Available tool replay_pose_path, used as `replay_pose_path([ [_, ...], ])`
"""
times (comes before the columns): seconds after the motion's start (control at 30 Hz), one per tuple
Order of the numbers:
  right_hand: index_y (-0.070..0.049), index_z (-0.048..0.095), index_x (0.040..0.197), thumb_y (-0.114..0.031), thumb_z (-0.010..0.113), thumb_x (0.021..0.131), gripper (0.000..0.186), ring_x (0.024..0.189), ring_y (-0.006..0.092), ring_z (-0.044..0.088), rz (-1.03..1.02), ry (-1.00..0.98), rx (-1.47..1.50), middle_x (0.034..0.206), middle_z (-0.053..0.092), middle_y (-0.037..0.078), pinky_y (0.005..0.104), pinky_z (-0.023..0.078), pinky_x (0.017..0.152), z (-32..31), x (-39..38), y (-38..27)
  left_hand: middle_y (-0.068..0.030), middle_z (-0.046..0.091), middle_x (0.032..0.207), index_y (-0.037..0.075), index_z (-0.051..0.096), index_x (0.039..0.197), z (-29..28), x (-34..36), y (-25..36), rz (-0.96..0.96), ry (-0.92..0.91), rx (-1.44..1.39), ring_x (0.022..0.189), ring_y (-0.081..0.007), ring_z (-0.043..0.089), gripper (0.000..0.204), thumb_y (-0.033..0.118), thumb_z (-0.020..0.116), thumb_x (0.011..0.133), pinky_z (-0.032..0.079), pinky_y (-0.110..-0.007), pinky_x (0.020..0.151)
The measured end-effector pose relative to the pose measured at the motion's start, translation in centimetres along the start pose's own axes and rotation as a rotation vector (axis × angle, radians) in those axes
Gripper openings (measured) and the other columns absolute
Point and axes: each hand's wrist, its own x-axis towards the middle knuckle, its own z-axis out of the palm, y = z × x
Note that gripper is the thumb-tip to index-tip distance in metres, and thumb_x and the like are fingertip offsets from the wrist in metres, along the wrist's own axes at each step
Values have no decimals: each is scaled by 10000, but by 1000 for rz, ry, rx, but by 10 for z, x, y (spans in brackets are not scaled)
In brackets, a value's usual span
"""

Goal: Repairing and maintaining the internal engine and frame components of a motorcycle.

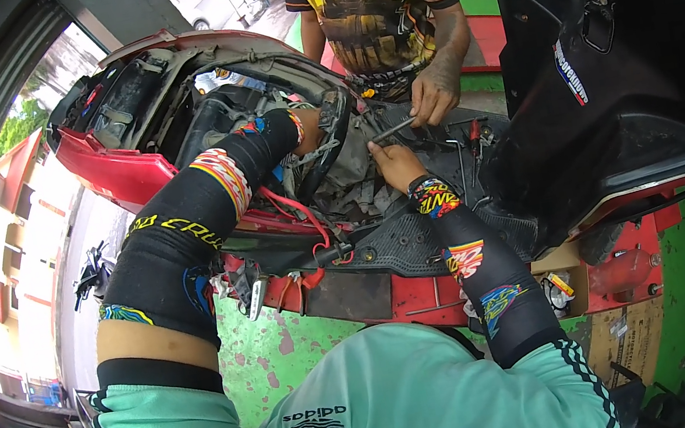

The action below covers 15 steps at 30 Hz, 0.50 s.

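A partly stripped red and black scooter (116, 170) lies before me with its inner frame and wires exposed. My left hand (310, 130) reaches into the opening by the rear body, and its fingers are hidden behind the dark frame edge. With closed fingers, my right hand (399, 163) grips one end of a dark metal rod-shaped tool (394, 130) above the footboard. A co-worker's hand (435, 95) is at the rod's far end; whether it grips the rod I cannot tell. A red cable (299, 206) loops beside my left forearm.
On the footboard (400, 245) lie a red-handled screwdriver (474, 134) and a thin metal wrench (463, 174). The black front fairing (602, 113) rises at the right. Below it are a cardboard box (569, 260) and a clear plastic bottle (624, 272). A co-worker (371, 19) stands opposite.
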Motion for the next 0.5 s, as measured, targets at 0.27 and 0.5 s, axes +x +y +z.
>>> replay_pose_path([
  [0.27, 27, 660, 972, -446, 496, 996, 502, 937, 460, 622, -143, 106, -9, 953, 667, 276, 493, 474, 824, 2, -3, -2, -213, 722, 943, 26, 724, 963, 20, 16, -23, -61, -26, 5, 878, -366, 706, 248, 186, 631, 798, 541, -435, 772],
  [0.5, 40, 665, 927, -425, 476, 1004, 508, 939, 475, 618, -91, 80, -78, 920, 653, 302, 502, 467, 852, 0, -4, 4, -201, 723, 1029, 51, 654, 1216, -30, -4, -16, -217, -146, 42, 997, -330, 692, 610, 253, 794, 658, 539, -410, 862],
])
